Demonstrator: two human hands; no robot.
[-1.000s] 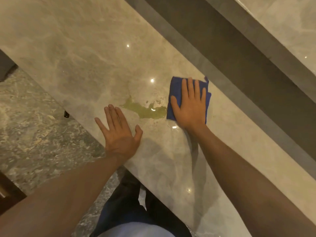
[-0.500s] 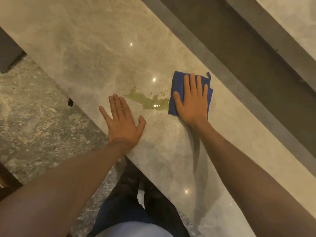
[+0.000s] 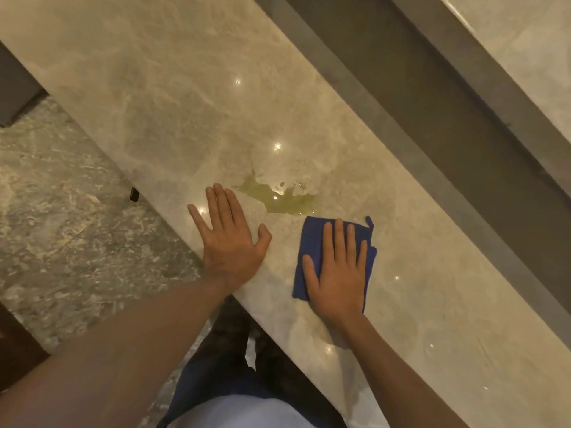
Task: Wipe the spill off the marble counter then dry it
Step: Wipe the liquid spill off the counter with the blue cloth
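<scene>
A yellow-green spill (image 3: pixel 278 197) lies on the beige marble counter (image 3: pixel 173 88), near its front edge. A folded blue cloth (image 3: pixel 312 245) lies flat on the counter just nearer to me than the spill, its far left corner almost touching the puddle. My right hand (image 3: pixel 338 273) presses flat on the cloth, fingers spread, covering most of it. My left hand (image 3: pixel 230 239) rests flat and empty on the counter edge, left of the cloth, its fingertips beside the spill's left end.
A dark recessed channel (image 3: pixel 417 97) runs behind the counter, with a second marble ledge (image 3: pixel 531 50) beyond it. Grey stone floor (image 3: pixel 61 196) lies to the left. A small black object (image 3: pixel 134 194) sits under the counter edge. My legs stand below.
My right hand has slid the blue cloth back toward me, from the right side of the spill to just below it. The left hand has stayed planted beside the puddle.
</scene>
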